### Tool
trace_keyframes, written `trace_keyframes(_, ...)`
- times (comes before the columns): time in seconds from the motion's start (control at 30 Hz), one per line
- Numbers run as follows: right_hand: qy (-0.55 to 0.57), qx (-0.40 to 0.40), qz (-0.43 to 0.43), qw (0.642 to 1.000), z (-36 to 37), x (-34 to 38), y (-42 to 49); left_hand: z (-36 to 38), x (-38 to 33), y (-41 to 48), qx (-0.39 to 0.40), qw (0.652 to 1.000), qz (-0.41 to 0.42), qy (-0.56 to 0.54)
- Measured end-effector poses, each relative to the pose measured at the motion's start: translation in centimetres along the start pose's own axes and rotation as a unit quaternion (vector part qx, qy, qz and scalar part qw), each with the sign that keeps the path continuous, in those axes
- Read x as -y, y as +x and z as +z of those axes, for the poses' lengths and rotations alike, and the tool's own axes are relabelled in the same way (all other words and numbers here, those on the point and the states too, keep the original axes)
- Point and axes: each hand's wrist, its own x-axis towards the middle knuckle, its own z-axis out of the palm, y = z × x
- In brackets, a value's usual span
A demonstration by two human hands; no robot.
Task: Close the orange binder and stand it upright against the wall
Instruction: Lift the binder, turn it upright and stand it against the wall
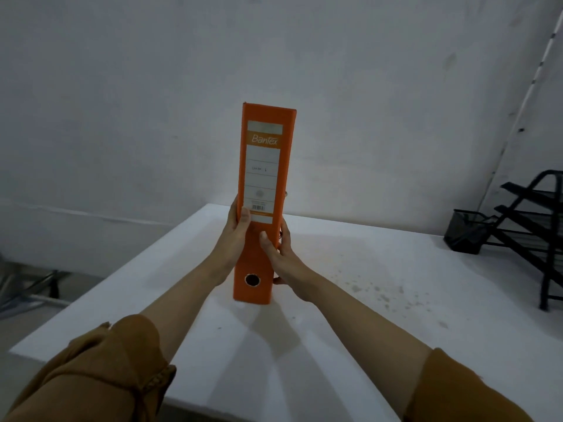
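Orange binder (259, 208) stands closed on the tabletop (350, 300), straight ahead of me, long axis vertical, spine toward me. My left hand (236, 233) and right hand (281, 254) clamp its lower covers, fingers curled around it, equally near. I judge the wall (152, 102) lies well beyond; push forward.

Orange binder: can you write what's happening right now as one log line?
orange binder: closed, upright, spine toward camera | left hand + right hand: gripping sides | table: under it | wall: not reached
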Motion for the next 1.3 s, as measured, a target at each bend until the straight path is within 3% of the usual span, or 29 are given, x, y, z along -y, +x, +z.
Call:
trace_keyframes(0.4,0.001,0.045,-0.021,0.999,8.1,1.7,2.6,-8.0,0.6,-0.3,-0.075,0.996,0.025,0.03)
trace_keyframes(0.7,-0.02,0.078,-0.035,0.996,10.2,0.9,3.7,-11.0,2.5,-0.3,-0.114,0.993,0.034,0.019)
trace_keyframes(0.97,0.0,0.037,-0.045,0.998,11.4,-3.7,3.4,-10.3,8.5,-2.8,-0.121,0.991,-0.042,0.029)
trace_keyframes(1.3,-0.037,0.0,-0.078,0.996,11.9,-5.4,6.0,-11.4,10.7,-1.4,-0.137,0.99,-0.038,0.008)
